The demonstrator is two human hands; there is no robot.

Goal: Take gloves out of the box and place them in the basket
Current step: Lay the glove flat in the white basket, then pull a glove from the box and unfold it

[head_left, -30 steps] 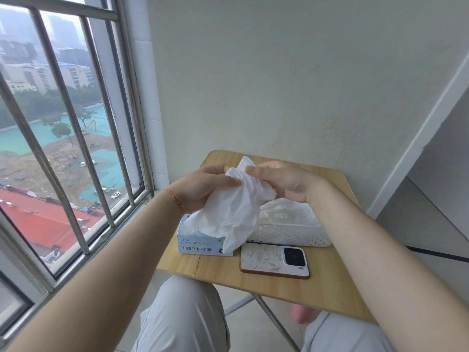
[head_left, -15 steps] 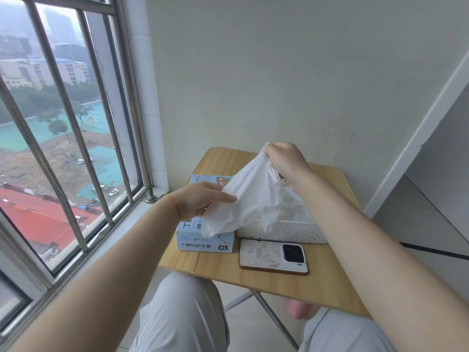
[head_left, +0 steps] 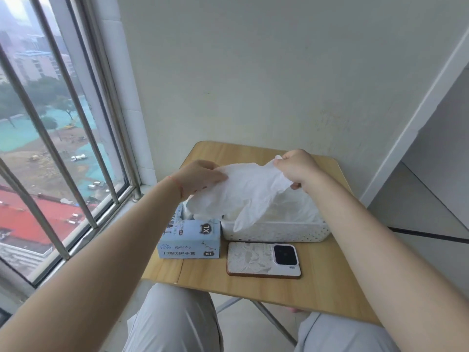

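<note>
A white glove [head_left: 243, 191] is stretched out in the air between both hands, its fingers hanging down over the basket. My left hand [head_left: 198, 177] pinches its left edge above the light blue glove box [head_left: 190, 240]. My right hand [head_left: 295, 167] pinches the cuff end, above the back of the white perforated basket [head_left: 279, 233]. The basket holds more white gloves. The box stands left of the basket, touching it.
A phone [head_left: 264, 260] with a patterned case lies face down in front of the basket on the small wooden table [head_left: 253, 285]. A barred window [head_left: 50, 148] runs along the left, a wall stands behind, and my knees are under the table's front edge.
The glove was bunched between both hands close together; the hands have drawn apart and spread it out flat over the box and basket. My right hand moved right and back.
</note>
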